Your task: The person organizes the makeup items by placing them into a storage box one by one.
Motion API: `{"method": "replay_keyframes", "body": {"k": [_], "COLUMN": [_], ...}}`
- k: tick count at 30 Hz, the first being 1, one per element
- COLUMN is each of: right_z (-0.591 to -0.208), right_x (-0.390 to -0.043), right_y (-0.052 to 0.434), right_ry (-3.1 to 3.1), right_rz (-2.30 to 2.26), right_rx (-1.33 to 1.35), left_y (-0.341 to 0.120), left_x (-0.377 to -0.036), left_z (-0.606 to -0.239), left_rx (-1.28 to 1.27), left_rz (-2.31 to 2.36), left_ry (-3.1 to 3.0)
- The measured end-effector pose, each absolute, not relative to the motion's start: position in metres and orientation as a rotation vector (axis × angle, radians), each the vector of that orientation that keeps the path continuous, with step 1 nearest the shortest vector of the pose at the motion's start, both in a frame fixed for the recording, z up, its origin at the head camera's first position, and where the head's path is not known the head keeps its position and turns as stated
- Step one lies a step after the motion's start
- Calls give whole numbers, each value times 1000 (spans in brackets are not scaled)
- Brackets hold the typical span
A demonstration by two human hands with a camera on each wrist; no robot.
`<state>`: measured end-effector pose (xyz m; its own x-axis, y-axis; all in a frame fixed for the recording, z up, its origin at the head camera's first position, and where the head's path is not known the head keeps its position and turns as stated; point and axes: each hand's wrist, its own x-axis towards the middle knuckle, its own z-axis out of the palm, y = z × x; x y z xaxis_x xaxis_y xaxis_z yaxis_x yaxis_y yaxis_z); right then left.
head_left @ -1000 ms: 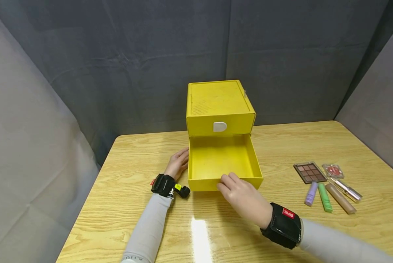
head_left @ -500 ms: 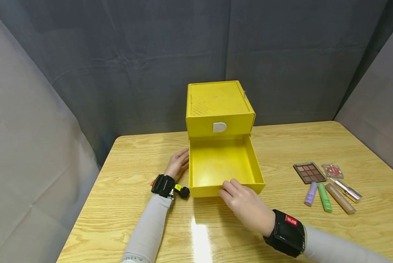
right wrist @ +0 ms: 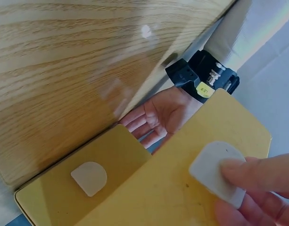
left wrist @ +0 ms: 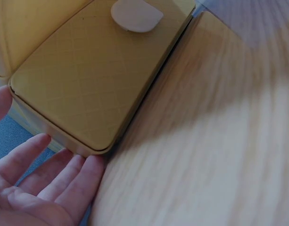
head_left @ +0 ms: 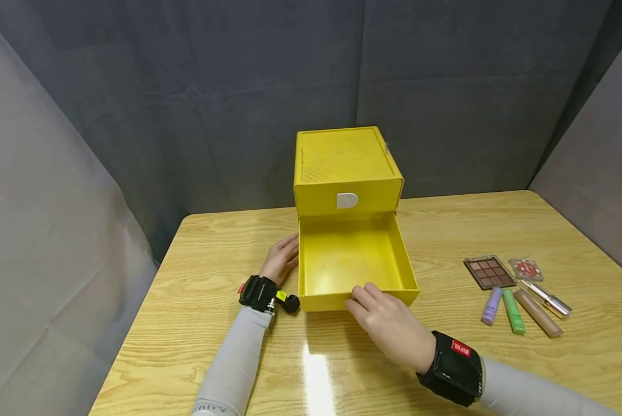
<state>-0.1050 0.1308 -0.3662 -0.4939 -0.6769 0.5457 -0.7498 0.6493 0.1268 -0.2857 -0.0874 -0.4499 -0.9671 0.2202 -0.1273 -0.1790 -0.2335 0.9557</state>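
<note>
A yellow drawer unit (head_left: pixel 349 156) stands at the back of the table, its top front bearing a white tab handle (head_left: pixel 347 200). Below that, a yellow drawer (head_left: pixel 352 260) is pulled out, its bare bottom visible from above. My right hand (head_left: pixel 394 326) grips this drawer's front, fingers over the rim; in the right wrist view the thumb presses its white tab (right wrist: pixel 212 162). My left hand (head_left: pixel 280 260) rests against the unit's left side with fingers fairly straight, as the left wrist view shows. A lower closed drawer (left wrist: pixel 87 75) has a similar tab.
To the right on the wooden table (head_left: pixel 212 248) lie an eyeshadow palette (head_left: pixel 490 272), a clear compact with red (head_left: pixel 526 270), a purple tube (head_left: pixel 492 306), a green tube (head_left: pixel 514 312), a beige tube (head_left: pixel 538 314) and a silver-gold tube (head_left: pixel 548 299). A dark curtain (head_left: pixel 238 104) hangs behind.
My right hand has drawn the drawer slightly farther out toward me, then held it still over the last half second. The left hand has stayed in place.
</note>
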Motion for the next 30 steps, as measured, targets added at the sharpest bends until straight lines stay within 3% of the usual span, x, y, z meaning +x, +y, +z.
{"method": "replay_keyframes", "body": {"k": [7,15,23,30], "right_z": [-349,-292,-253,-285], "right_x": [-102,-108,-140,-183], "right_y": [132,158,221,282], "right_ry": [-2373,-2362,-2670,-3038], "right_rz": [262,525,517,512], "right_rx": [1129,1175,755,354], "left_y": [-88,-88,-87,-87], "left_x": [-285,-286,-286,-286], "left_z": [-450,-450,-450,-452], "left_rx": [50,48,49,68], "left_rz": [2280,2278,2293,2306], "left_ry": [1760,1767,1753,1737]}}
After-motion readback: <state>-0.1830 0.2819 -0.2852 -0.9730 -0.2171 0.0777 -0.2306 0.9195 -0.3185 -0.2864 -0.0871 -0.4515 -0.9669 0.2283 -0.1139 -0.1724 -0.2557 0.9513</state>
